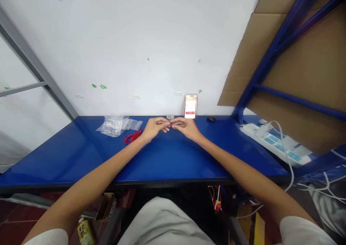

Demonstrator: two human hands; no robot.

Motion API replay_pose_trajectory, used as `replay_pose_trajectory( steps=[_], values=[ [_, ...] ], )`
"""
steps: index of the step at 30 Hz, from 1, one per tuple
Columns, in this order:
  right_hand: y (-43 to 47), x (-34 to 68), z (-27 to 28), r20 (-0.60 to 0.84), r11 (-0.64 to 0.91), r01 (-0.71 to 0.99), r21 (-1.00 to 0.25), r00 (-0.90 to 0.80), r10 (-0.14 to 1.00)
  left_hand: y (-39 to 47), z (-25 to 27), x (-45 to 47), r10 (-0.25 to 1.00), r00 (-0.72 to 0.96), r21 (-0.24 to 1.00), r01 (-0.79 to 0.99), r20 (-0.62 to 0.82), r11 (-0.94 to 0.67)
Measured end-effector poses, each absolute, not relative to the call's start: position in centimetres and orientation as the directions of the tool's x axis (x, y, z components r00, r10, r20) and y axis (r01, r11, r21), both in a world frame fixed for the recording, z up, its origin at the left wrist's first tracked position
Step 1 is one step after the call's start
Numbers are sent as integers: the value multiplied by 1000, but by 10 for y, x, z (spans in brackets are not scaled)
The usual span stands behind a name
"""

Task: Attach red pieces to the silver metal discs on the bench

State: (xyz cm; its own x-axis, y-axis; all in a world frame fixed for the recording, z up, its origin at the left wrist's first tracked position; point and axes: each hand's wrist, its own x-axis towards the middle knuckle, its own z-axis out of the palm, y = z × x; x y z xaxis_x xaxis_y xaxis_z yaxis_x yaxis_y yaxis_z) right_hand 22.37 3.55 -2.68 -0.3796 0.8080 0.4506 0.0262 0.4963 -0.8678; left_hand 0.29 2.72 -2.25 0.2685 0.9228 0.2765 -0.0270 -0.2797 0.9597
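Above the blue table (pixel 167 162), my left hand (pixel 155 127) and my right hand (pixel 187 127) meet fingertip to fingertip. Both are closed in a pinch around something small and dark, with perhaps a bit of red, mostly hidden by the fingers. Just behind the fingertips shows a round grey disc (pixel 170 117); whether it touches them I cannot tell. A tangle of red cords (pixel 132 136) lies to the left of my left hand. Clear plastic bags (pixel 115 125) are heaped beyond the cords.
A phone with a lit screen (pixel 190 106) leans upright against the white wall (pixel 162 39). A small black object (pixel 211 118) lies right of it. At the right edge stands a white power strip (pixel 275 144) with a plug and cable, beside a blue metal frame (pixel 273 53).
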Motion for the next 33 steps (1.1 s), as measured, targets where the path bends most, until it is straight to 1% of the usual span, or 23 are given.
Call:
replay_pose_trajectory(
  steps=[3, 5, 11, 13, 16, 18, 21, 25, 30, 33],
  values=[
    [33, 224, -25, 499, 544, 47, -838, -340, 797, 26, -21, 2, 919, 301, 967, -46, 254, -252],
    [31, 225, -23, 537, 597, 95, -796, -343, 771, 24, -20, 1, 918, 317, 971, -51, 239, -235],
    [33, 230, -22, 613, 745, 292, -600, -430, 663, 20, -14, 2, 906, 369, 978, -56, 209, -202],
    [34, 232, -23, 624, 772, 339, -538, -455, 635, 21, -15, 3, 905, 367, 975, -36, 215, -217],
    [34, 232, -24, 626, 787, 383, -484, -476, 617, 23, -19, 7, 902, 332, 957, -8, 275, -289],
    [34, 232, -24, 631, 796, 385, -467, -486, 605, 23, -22, 9, 892, 340, 949, -1, 296, -315],
    [32, 232, -22, 649, 822, 366, -437, -504, 570, 21, -24, 11, 874, 390, 947, 18, 289, -321],
    [31, 235, -16, 681, 830, 385, -404, -479, 554, 19, -23, 10, 863, 397, 934, 34, 313, -355],
    [32, 237, -14, 667, 809, 389, -441, -462, 585, 17, -20, 8, 857, 410, 889, 192, 312, -416],
    [37, 240, -14, 628, 773, 417, -479, -453, 633, 17, -19, 6, 837, 433, 826, 294, 334, -481]
  ],
)
